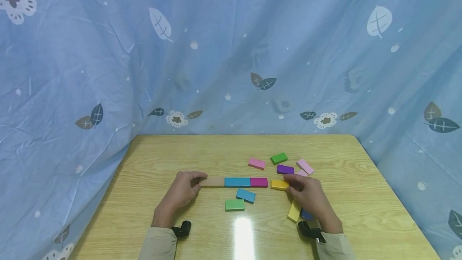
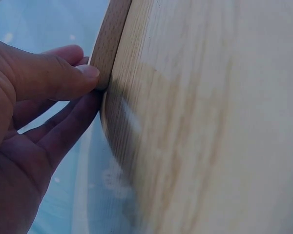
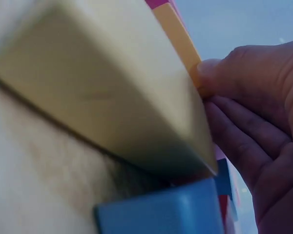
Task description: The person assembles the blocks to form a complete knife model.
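My left hand (image 1: 182, 189) pinches the left end of a plain wooden block (image 1: 213, 182) on the table. In the left wrist view, the thumb presses the side of this wooden block (image 2: 111, 44) near its end. A blue block (image 1: 237, 182) and a magenta block (image 1: 259, 182) continue the row to its right, end to end. My right hand (image 1: 310, 196) pinches the right end of an orange-yellow block (image 1: 279, 184), which lies just right of the magenta one with a small gap. The right wrist view shows thumb and fingers at the end of that orange-yellow block (image 3: 178, 36).
Behind the row lie pink (image 1: 257, 163), green (image 1: 279, 158), purple (image 1: 285, 169) and pale pink (image 1: 305, 166) blocks. In front are a smaller blue block (image 1: 246, 196) and a light green block (image 1: 234, 205). A yellow block (image 1: 294, 212) and a dark blue block (image 1: 307, 214) sit below my right hand.
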Demonstrator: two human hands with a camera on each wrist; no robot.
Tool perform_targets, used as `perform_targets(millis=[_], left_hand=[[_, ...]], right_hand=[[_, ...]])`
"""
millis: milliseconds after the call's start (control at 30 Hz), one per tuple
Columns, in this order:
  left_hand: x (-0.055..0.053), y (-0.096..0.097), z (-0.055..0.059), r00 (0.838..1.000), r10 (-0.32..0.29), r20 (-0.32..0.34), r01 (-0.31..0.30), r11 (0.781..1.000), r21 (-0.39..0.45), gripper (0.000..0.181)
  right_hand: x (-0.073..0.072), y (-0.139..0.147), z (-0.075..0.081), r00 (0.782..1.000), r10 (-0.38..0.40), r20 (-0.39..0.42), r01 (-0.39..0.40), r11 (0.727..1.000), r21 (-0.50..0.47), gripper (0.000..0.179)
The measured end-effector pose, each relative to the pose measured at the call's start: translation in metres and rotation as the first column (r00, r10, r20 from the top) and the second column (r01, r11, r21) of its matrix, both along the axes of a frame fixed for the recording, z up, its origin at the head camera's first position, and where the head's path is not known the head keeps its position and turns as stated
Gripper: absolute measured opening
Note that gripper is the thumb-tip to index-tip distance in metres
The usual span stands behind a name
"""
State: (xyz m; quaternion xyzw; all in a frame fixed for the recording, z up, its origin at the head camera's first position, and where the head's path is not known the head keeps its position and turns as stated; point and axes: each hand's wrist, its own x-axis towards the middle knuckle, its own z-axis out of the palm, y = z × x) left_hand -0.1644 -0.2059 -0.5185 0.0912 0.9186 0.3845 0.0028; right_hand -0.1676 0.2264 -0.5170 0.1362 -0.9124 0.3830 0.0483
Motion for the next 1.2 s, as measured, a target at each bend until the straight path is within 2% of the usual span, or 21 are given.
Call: perform_targets(millis=[200, 500, 733, 1200], left_hand=[[0.000, -0.001, -0.001, 1.000, -0.005, -0.004, 0.005, 1.000, 0.000, 0.038], [-0.001, -0.001, 0.000, 1.000, -0.007, -0.009, 0.007, 1.000, -0.007, 0.038], [0.000, -0.001, -0.002, 1.000, -0.005, 0.000, 0.005, 1.000, -0.002, 0.038], [0.001, 0.000, -0.002, 1.000, -0.003, 0.004, 0.003, 1.000, 0.015, 0.039]], right_hand=[[-0.009, -0.003, -0.003, 1.000, 0.003, 0.014, -0.003, 1.000, 0.016, 0.034], [-0.013, -0.008, -0.003, 1.000, 0.008, -0.003, -0.008, 1.000, 0.023, 0.036], [-0.011, -0.012, -0.003, 1.000, -0.001, 0.019, 0.000, 1.000, 0.025, 0.037], [-0.006, -0.015, -0.004, 1.000, 0.001, 0.002, -0.001, 0.999, 0.047, 0.037]])
